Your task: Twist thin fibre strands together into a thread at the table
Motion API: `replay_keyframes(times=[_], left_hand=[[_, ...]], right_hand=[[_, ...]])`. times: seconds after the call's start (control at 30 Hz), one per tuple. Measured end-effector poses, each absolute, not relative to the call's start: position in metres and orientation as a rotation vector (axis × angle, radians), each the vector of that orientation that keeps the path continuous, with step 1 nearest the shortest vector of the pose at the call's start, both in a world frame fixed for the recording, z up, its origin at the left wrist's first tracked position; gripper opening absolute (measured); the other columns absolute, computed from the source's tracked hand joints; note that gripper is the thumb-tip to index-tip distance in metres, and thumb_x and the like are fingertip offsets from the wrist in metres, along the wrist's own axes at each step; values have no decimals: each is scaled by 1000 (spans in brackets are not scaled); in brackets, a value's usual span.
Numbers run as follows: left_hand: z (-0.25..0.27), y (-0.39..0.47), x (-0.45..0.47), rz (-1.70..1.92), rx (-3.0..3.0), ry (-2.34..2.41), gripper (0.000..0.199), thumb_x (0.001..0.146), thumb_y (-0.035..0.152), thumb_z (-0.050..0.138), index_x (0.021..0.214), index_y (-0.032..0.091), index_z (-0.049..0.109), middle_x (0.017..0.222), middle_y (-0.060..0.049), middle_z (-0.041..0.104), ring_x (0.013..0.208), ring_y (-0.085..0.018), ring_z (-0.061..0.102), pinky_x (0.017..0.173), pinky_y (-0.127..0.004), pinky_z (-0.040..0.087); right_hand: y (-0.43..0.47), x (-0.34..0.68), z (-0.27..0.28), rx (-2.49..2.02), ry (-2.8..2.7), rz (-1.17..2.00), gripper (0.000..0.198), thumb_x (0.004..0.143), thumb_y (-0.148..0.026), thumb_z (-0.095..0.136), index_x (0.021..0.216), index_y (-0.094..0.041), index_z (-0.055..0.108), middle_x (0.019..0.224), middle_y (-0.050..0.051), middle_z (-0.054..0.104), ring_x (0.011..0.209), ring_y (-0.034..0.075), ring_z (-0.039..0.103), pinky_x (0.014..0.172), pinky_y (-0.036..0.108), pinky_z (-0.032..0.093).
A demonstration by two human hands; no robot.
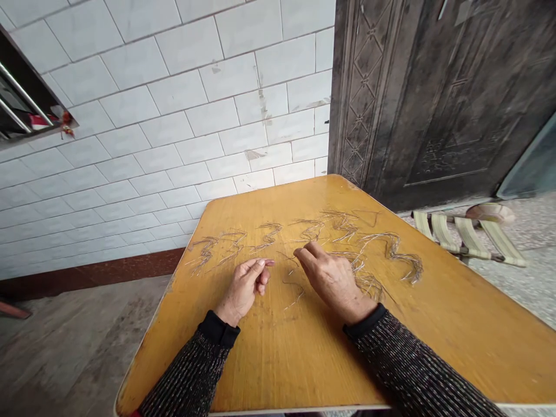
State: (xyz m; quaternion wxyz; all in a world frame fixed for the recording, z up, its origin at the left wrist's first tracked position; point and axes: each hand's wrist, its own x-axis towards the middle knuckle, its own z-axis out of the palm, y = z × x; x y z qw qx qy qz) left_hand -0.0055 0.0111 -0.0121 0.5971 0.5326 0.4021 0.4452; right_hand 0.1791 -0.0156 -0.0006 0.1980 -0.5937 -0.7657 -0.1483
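Observation:
Thin bent wires lie in loose wavy bunches on a yellow wooden table. My left hand is closed over the near middle of the table, thumb pressed on the index finger; anything in that pinch is too fine to make out. To its right, my right hand has its fingers drawn together, tips pointing down at the wires; whether a wire is between them is hidden. A single curved wire lies between the hands. Beside my right hand is a thick wavy wire bundle, and more wires show partly behind its wrist.
Several smaller wire bunches, such as a left bunch and a middle bunch, lie across the table beyond my hands. A white tiled wall and a dark metal door stand behind. A strapped folding seat is at the right.

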Motion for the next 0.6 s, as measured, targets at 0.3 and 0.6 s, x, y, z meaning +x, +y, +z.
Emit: replay_keyframes(times=[0.3, 0.6], left_hand=[[-12, 10, -7, 986, 1305, 962, 35, 74, 46, 57, 83, 13, 61, 49, 6, 40, 38, -4, 31, 38, -18, 22], [-10, 7, -6, 943, 1306, 882, 34, 78, 46, 52, 84, 14, 60, 48, 7, 38, 36, -4, 31, 39, -18, 24]], right_hand=[[-15, 177, -5, -1612, -2130, -406, 21, 92, -23, 36, 87, -20, 56, 84, 2, 58, 50, 8, 49, 44, 24, 14], [-15, 177, -4, -1617, -2030, -421, 26, 92, -32, 36, 90, -21, 59, 85, 1, 61, 53, 8, 52, 43, 23, 15]])
